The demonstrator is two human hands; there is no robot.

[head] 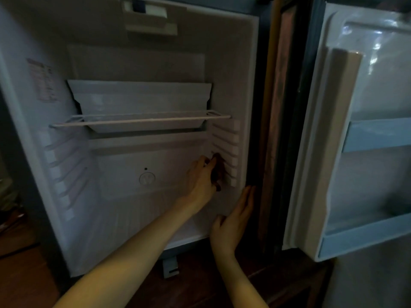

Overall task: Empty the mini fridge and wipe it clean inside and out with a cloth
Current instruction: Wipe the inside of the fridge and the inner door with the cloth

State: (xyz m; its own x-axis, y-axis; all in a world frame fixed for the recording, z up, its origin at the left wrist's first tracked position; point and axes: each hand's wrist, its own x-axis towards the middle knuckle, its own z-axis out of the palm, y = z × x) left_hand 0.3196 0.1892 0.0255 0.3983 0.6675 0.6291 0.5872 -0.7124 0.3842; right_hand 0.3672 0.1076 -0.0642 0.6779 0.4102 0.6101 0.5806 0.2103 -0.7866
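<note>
Left hand (203, 180) grips a dark cloth (218, 171) against the ribbed right inner wall of the fridge (229, 74). Right hand (234, 216), fingers straight, lies flat on the fridge's lower right front edge.

A white wire shelf (142, 121) is seen slotted across the open mini fridge (222, 63), which is set on a dark wooden surface (200, 285).
</note>
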